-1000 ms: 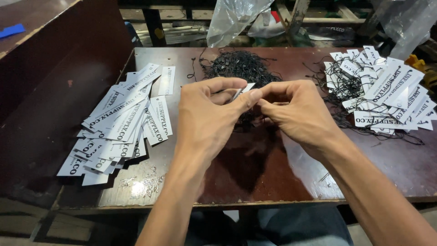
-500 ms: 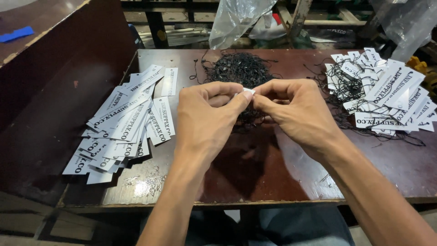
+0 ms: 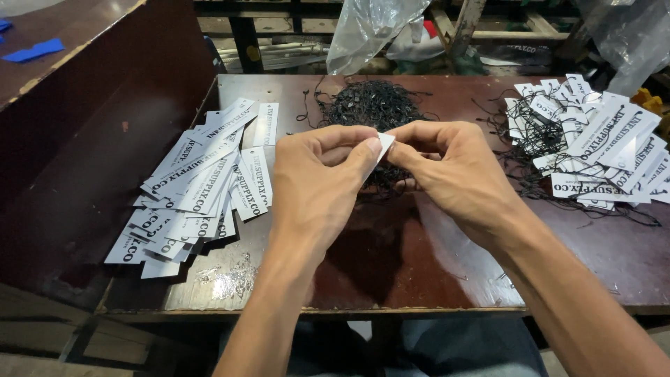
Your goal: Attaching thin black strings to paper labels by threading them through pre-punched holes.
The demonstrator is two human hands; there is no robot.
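Observation:
My left hand (image 3: 322, 178) and my right hand (image 3: 453, 171) meet over the middle of a dark wooden table (image 3: 419, 265). Both pinch a small white paper tag (image 3: 384, 145) between thumb and fingers; only its upper corner shows. Right behind the hands lies a tangled heap of thin black strings (image 3: 373, 105). Whether a string is in my fingers is hidden. To the left sits a fanned pile of white printed tags (image 3: 199, 181) without strings. At the right lies a pile of white tags with black strings attached (image 3: 593, 146).
A dark wooden panel (image 3: 91, 139) rises along the table's left side. Clear plastic bags (image 3: 370, 28) and wooden frames stand behind the table's far edge. Scratched pale marks (image 3: 230, 276) show near the front edge. My legs are below the table.
Both hands stay together on the tag and have barely shifted. The tag's visible corner sticks up a little more between my fingers.

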